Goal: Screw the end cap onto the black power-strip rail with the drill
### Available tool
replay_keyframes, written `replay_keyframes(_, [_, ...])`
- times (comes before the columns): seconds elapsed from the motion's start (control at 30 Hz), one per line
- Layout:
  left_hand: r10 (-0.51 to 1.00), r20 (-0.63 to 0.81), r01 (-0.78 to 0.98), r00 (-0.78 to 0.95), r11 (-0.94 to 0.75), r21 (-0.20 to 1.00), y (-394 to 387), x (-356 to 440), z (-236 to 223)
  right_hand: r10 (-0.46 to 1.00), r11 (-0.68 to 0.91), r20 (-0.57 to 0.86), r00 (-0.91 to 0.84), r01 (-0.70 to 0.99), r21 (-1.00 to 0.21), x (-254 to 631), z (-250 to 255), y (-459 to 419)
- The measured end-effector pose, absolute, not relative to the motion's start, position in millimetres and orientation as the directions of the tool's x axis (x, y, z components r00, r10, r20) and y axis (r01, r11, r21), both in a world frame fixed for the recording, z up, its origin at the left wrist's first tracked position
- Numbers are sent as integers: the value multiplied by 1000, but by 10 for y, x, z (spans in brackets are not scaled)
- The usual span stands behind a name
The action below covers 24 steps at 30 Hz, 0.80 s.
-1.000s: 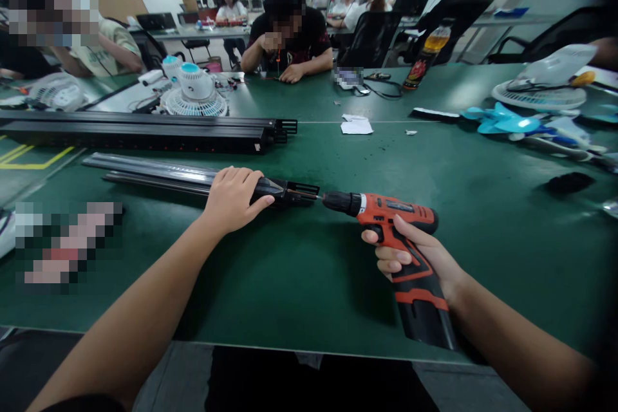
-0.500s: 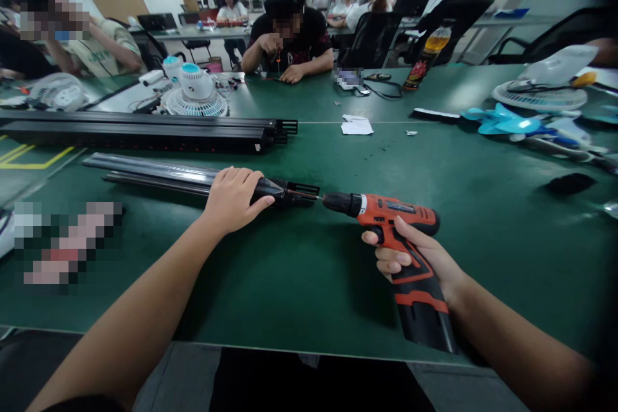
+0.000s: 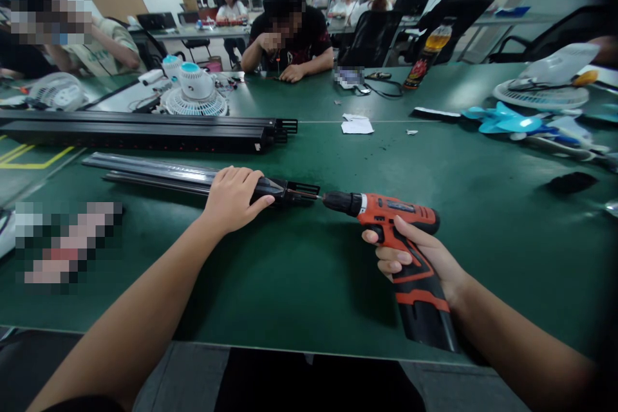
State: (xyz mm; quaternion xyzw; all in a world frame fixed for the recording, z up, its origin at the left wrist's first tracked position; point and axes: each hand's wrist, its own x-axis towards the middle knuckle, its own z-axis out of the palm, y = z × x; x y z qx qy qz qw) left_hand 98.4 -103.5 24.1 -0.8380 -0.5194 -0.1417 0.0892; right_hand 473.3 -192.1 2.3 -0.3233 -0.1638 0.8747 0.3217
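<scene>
A long black and silver power strip rail lies across the green table. My left hand is wrapped over its right end and presses it down. My right hand grips the handle of an orange and black cordless drill, a finger on the trigger. The drill lies level, and its bit points left and meets the rail's black end cap.
Behind the rail, two more black rails lie side by side. White fan parts and a paper scrap are farther back. Blue fan blades and a fan grille sit right. A drink bottle stands far back. Other people sit across.
</scene>
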Motion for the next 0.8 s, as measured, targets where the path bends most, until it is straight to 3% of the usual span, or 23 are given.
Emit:
replay_keyframes(0.17, [843,340,897,417,-443,-2,-1033,980,228,680,-727,-462,-570,-440,-528,4732,22,-1920])
replay_keyframes(0.5, [851,327,898,411,-440,16,-1036,989,243,661,-749,-452,-599,-485,-452,4703,59,-1918])
replay_keyframes(0.8, [848,328,899,417,-438,-11,-1038,983,230,701,-713,-440,-562,-521,-470,4681,67,-1927])
